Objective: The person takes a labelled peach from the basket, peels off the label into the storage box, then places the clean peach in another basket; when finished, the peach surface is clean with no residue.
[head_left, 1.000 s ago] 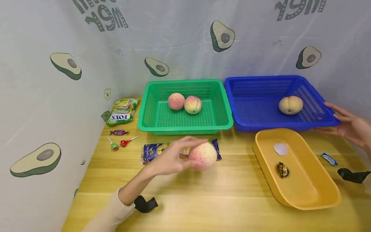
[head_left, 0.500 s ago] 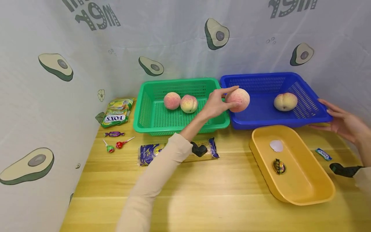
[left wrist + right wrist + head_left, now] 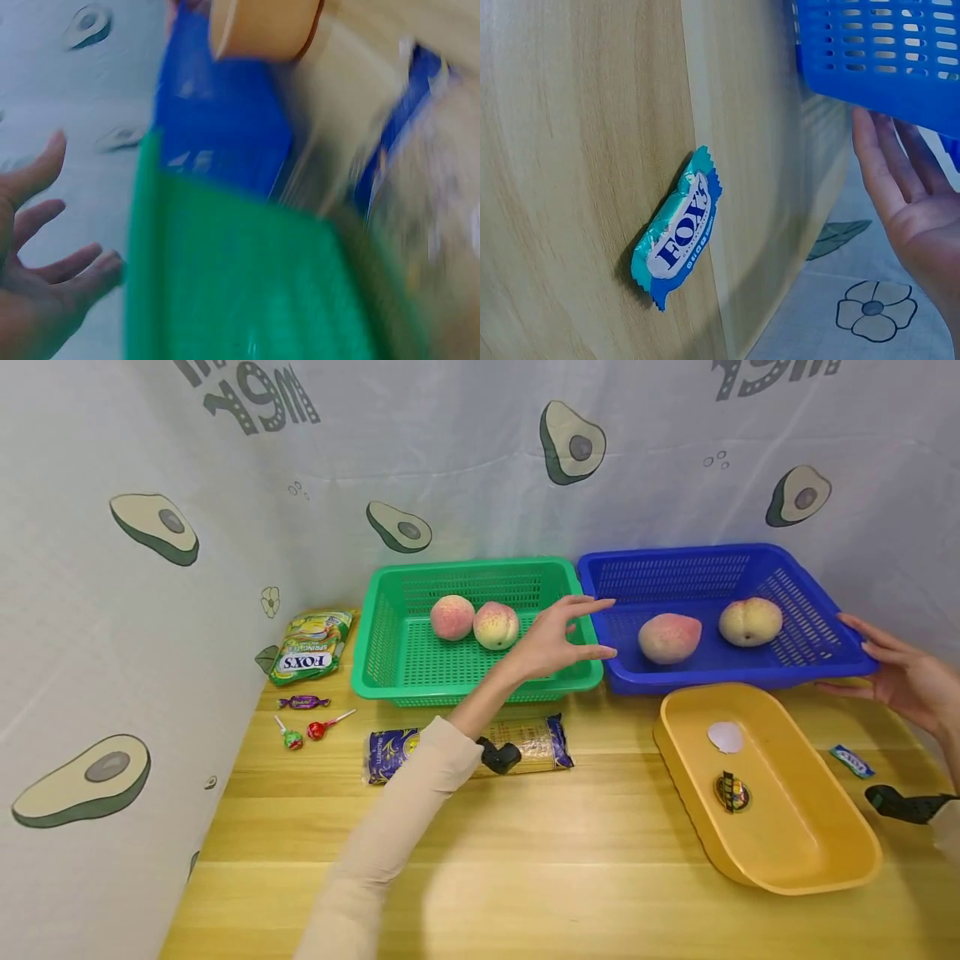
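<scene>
My left hand [image 3: 558, 639] is above the place where the green basket [image 3: 495, 693] and the blue basket [image 3: 738, 681] meet, its thumb and fingers spread with nothing between them. Close to its fingertips, inside the blue basket, lies a pink peach [image 3: 670, 638]; a yellower peach [image 3: 750, 622] sits to the right of it. The green basket holds two more, a pink peach [image 3: 452, 617] and a yellow-pink peach [image 3: 496, 626]. At the blue basket's right end, my right hand [image 3: 911, 681] touches the rim with extended fingers. The left wrist view is blurred.
In front of the blue basket stands an orange tray [image 3: 787, 852] containing small items. A small Fox's candy [image 3: 679, 232] lies beside it. Spaghetti [image 3: 532, 743] is partly covered by my left sleeve. A Fox's candy bag [image 3: 311, 646], a purple candy [image 3: 303, 702] and lollipops [image 3: 317, 730] are at left.
My left hand carried the pink peach from over the spaghetti to the blue basket, let it go there, and drew back slightly left. My right hand stays at the blue basket's end.
</scene>
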`<state>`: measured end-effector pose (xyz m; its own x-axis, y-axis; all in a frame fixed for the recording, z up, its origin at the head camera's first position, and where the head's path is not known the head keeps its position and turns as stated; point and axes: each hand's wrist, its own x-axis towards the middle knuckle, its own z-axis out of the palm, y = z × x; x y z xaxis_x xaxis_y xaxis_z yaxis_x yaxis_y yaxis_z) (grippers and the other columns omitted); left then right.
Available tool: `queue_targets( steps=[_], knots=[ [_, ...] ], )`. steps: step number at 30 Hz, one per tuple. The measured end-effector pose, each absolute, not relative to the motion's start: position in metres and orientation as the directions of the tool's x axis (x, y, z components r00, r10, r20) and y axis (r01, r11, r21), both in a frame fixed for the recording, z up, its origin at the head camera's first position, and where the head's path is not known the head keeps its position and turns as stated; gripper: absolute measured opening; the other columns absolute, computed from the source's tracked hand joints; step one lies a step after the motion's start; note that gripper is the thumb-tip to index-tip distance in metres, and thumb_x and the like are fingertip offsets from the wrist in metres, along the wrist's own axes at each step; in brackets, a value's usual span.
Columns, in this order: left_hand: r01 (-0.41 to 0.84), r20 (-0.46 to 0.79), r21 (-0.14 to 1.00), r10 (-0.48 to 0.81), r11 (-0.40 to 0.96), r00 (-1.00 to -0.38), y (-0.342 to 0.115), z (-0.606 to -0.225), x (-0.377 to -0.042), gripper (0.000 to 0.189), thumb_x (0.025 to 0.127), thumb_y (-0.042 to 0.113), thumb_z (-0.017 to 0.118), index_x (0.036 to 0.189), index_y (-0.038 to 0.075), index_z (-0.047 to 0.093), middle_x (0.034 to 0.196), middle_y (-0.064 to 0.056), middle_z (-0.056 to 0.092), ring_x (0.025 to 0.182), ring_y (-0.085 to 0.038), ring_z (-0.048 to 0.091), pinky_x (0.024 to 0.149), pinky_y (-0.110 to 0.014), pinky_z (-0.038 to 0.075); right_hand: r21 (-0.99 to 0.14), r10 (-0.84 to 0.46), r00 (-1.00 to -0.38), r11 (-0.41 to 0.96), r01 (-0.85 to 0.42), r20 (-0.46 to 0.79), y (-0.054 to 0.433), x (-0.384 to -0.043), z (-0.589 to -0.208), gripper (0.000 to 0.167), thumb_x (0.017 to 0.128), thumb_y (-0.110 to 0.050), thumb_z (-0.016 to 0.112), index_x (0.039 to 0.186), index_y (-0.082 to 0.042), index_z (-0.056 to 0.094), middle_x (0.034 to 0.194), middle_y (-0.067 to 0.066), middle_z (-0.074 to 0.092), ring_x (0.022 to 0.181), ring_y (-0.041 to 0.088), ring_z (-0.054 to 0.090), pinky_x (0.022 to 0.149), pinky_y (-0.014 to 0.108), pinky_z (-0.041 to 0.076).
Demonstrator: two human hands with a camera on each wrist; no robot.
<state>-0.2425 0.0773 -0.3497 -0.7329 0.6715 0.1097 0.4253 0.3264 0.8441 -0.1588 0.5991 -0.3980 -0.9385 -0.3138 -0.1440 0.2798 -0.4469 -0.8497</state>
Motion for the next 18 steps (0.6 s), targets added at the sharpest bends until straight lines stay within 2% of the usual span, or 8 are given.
queue_targets(
  steps=[3,6,8,10,11,15,18],
  knots=[
    [0.479,0.104,0.781,0.673,0.401,-0.732,0.034,-0.339,-0.245,0.092,0.088,0.034,0.084,0.164,0.025,0.032,0.173,-0.008,0.018,0.161,-0.029,0.021,0.125,-0.052,0.036,-0.867,-0.286,-0.945,-0.417,0.274,-0.160,0.598,-0.158,-0.397,0.056,0.113,-0.010,0.019,0.156,-0.035,0.046,0.130,-0.009,0.071,0.105,0.026,0.076,0.076,0.050,0.065],
    [0.491,0.069,0.715,0.647,0.499,-0.759,-0.022,-0.329,-0.250,0.110,0.084,0.040,0.087,0.168,0.031,0.015,0.176,-0.007,-0.003,0.164,-0.032,-0.001,0.129,-0.066,0.013,-0.876,-0.267,-0.949,-0.401,0.267,-0.167,0.598,-0.157,-0.397,0.056,0.113,-0.010,0.020,0.156,-0.036,0.045,0.129,-0.011,0.071,0.104,0.024,0.076,0.075,0.049,0.065],
    [0.470,0.047,0.678,0.605,0.565,-0.795,-0.060,-0.327,-0.254,0.120,0.081,0.042,0.088,0.168,0.035,0.005,0.175,-0.006,-0.015,0.162,-0.032,-0.013,0.127,-0.070,-0.003,-0.877,-0.264,-0.950,-0.402,0.264,-0.165,0.598,-0.157,-0.398,0.056,0.113,-0.010,0.020,0.156,-0.036,0.046,0.129,-0.011,0.071,0.104,0.023,0.076,0.074,0.049,0.065],
    [0.421,0.016,0.668,0.553,0.614,-0.833,-0.095,-0.329,-0.257,0.128,0.079,0.043,0.090,0.166,0.041,-0.004,0.172,-0.003,-0.025,0.160,-0.033,-0.021,0.124,-0.070,-0.013,-0.876,-0.263,-0.952,-0.407,0.257,-0.157,0.600,-0.155,-0.398,0.056,0.113,-0.010,0.020,0.155,-0.035,0.047,0.129,-0.011,0.071,0.104,0.023,0.076,0.074,0.049,0.065],
    [0.380,-0.009,0.678,0.524,0.629,-0.852,-0.111,-0.331,-0.258,0.131,0.078,0.043,0.090,0.164,0.043,-0.008,0.170,0.000,-0.030,0.159,-0.033,-0.024,0.124,-0.070,-0.014,-0.876,-0.260,-0.953,-0.409,0.255,-0.156,0.601,-0.155,-0.398,0.056,0.113,-0.010,0.021,0.155,-0.035,0.048,0.129,-0.010,0.071,0.104,0.023,0.076,0.074,0.048,0.065],
    [0.237,-0.109,0.758,0.476,0.608,-0.873,-0.159,-0.345,-0.260,0.137,0.077,0.037,0.092,0.159,0.051,-0.017,0.166,0.006,-0.037,0.158,-0.036,-0.023,0.124,-0.075,-0.002,-0.893,-0.250,-0.957,-0.383,0.235,-0.145,0.603,-0.153,-0.400,0.055,0.113,-0.010,0.021,0.155,-0.034,0.048,0.129,-0.010,0.071,0.104,0.022,0.076,0.073,0.046,0.066],
    [0.188,-0.161,0.801,0.506,0.569,-0.847,-0.178,-0.359,-0.259,0.138,0.079,0.034,0.091,0.160,0.045,-0.020,0.166,0.000,-0.037,0.158,-0.041,-0.022,0.122,-0.078,0.007,-0.911,-0.238,-0.960,-0.343,0.227,-0.150,0.603,-0.152,-0.400,0.055,0.113,-0.010,0.022,0.157,-0.036,0.043,0.129,-0.012,0.071,0.103,0.021,0.076,0.073,0.044,0.066]
  ],
)
